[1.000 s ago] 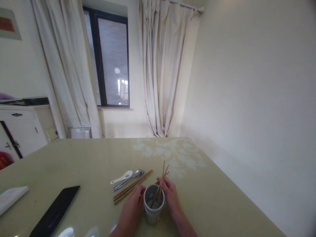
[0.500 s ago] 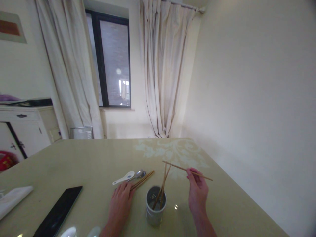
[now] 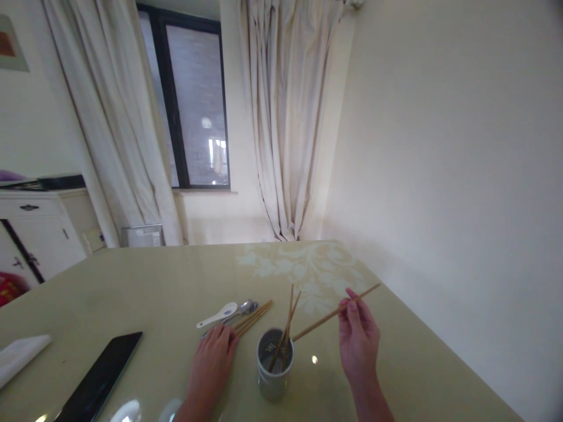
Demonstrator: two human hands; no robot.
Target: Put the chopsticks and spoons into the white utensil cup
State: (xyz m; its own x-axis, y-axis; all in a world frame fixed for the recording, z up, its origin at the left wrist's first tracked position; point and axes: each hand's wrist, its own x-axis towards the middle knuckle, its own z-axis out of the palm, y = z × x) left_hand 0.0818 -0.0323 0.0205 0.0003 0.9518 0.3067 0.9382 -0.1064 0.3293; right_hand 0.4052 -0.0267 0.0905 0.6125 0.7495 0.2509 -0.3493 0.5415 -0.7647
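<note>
Head view: left hand (image 3: 213, 350) lies palm-down over a chopstick bundle (image 3: 255, 318), grip can't be told; grey cylindrical holder (image 3: 273, 387) stands upright on the table (image 3: 153, 287), holes showing inside, thin brown chopsticks (image 3: 290, 317) leaning in it; right hand (image 3: 359, 335) pinches one straight wooden chopstick (image 3: 319, 323), holder-side end just swung down near the rim, so apparently aimed holderward, seemingly outside.

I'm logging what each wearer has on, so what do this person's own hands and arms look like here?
The left hand and right hand are both bare, without gloves. No sleeve, watch or bracelet shows on either forearm within the frame. No ring, marking or cable can be made out, though the view is too small to rule out a thin ring.
</note>
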